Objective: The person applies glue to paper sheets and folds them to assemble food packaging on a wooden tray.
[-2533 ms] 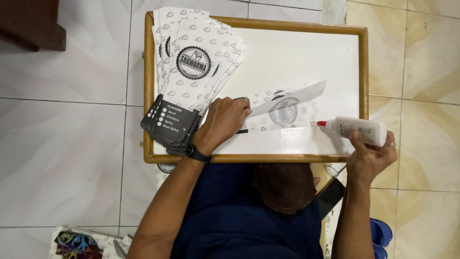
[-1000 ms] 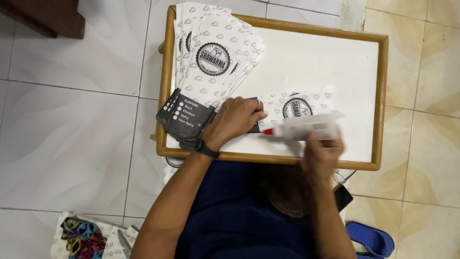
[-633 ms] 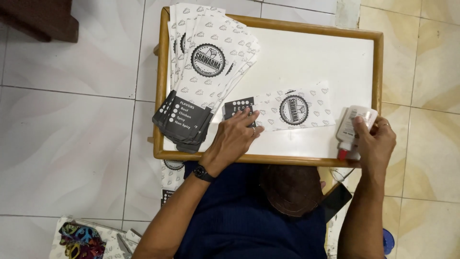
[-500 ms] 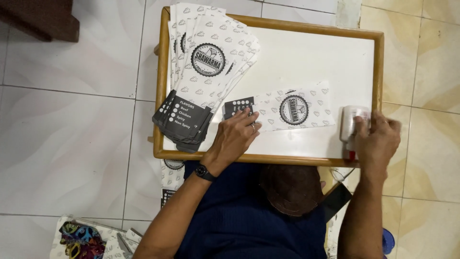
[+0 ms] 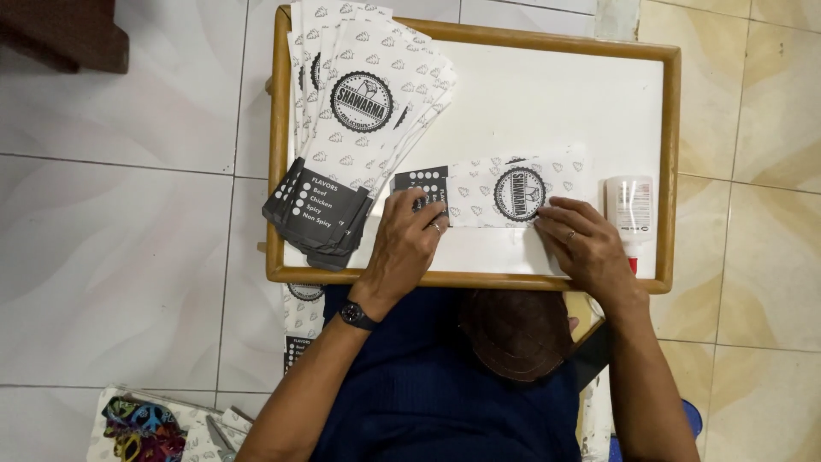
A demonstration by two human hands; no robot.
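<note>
A printed white paper sleeve (image 5: 505, 192) with a round black emblem and a black end lies flat on the white tray table (image 5: 547, 103). My left hand (image 5: 409, 244) presses its black end with the fingers spread. My right hand (image 5: 581, 248) lies flat on its other end, fingers apart. Neither hand grips anything. A white glue bottle (image 5: 629, 214) with a red tip rests on the table just right of my right hand, tip toward me.
A fanned stack of the same printed sleeves (image 5: 351, 128) covers the table's left side and overhangs its wooden rim (image 5: 278, 171). More sleeves (image 5: 301, 325) hang below the table by my left arm. A colourful bundle (image 5: 141, 428) lies on the tiled floor.
My right hand has set the glue bottle down at the table's right edge and moved left onto the sleeve. My left hand has stayed on the sleeve's black end.
</note>
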